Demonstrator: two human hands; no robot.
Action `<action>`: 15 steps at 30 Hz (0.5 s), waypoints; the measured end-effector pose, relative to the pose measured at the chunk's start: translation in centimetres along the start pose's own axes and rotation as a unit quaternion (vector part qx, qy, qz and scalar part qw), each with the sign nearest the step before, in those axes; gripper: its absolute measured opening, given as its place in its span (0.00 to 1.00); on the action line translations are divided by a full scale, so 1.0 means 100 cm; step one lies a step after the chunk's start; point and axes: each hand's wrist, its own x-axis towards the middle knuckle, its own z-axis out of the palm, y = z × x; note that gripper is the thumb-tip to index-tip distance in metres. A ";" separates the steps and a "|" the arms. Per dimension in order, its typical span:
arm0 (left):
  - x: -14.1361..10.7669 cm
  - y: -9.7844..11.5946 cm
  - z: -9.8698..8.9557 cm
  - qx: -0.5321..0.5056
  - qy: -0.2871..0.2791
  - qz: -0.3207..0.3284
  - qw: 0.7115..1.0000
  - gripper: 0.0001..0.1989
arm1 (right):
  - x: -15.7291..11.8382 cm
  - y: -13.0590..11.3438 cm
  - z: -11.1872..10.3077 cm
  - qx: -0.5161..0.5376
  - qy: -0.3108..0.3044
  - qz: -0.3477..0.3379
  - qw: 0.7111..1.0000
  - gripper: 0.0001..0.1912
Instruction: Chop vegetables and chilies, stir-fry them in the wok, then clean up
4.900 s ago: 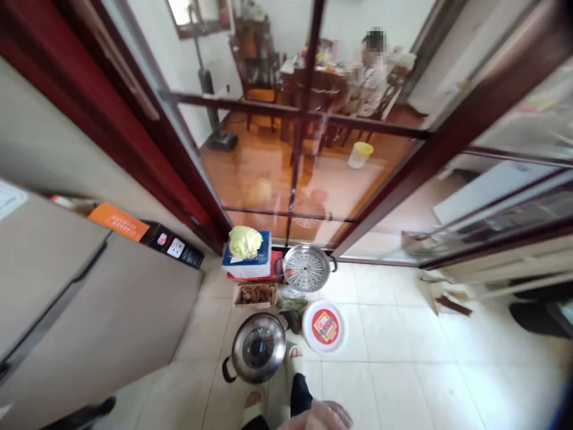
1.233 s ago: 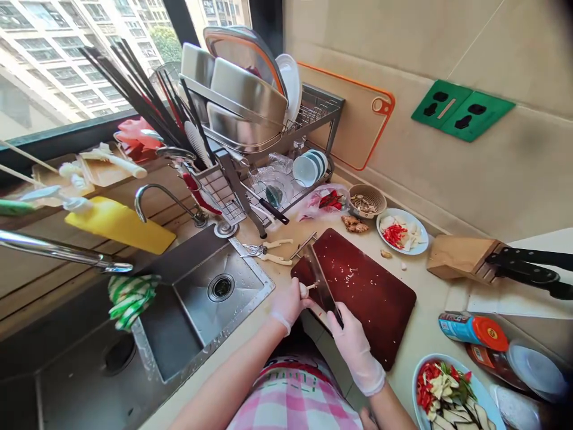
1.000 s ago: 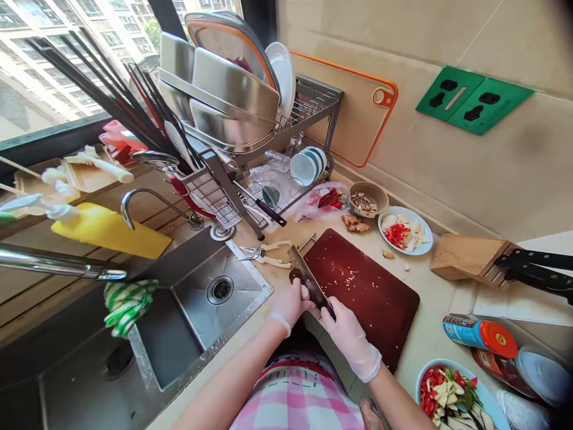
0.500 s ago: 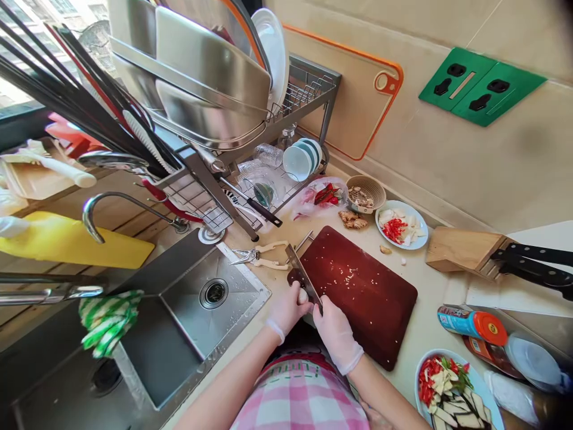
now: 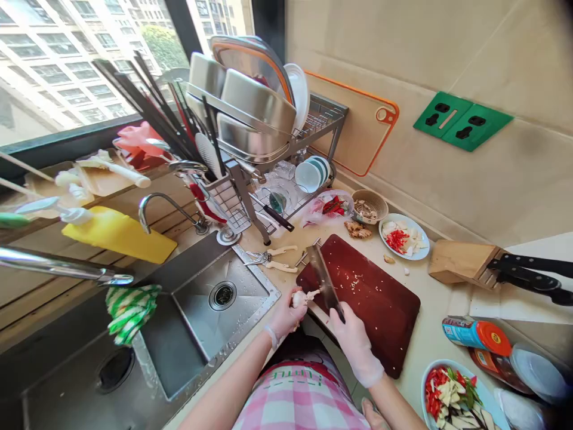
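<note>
My left hand, in a clear thin glove, is closed around a garlic bulb whose pale stem points right toward the board. In my gloved right hand is the handle of a cleaver. Its broad blade stands on edge over the left side of the dark red cutting board, a little apart from the garlic. Small chopped bits lie scattered across the board. Beyond its upper left corner rest scissors with cream handles.
A steel sink lies to the left, below a dish rack. Behind the board are ginger, a basket and a plate of cut vegetables. A knife block, jars and another filled plate stand right.
My hands have moved apart. The cleaver has come away from the garlic toward the right, and the bulb with its stem now shows clearly. The head view has tilted up.
</note>
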 end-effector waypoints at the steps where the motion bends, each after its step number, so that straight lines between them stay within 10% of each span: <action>1: -0.004 0.002 -0.003 -0.021 -0.007 -0.007 1.000 0.29 | -0.006 0.011 -0.003 0.004 0.027 0.014 1.000 0.17; 9: -0.055 0.016 -0.022 -0.126 -0.024 0.009 0.992 0.34 | -0.030 0.131 -0.003 -0.182 0.157 -0.014 0.970 0.21; 12: -0.067 0.014 -0.021 -0.153 -0.030 0.033 0.987 0.34 | -0.026 0.119 -0.008 -0.133 0.165 -0.021 0.977 0.20; 15: -0.074 0.012 -0.017 -0.164 -0.042 0.062 0.984 0.34 | -0.013 0.057 -0.010 0.128 0.097 -0.005 0.987 0.28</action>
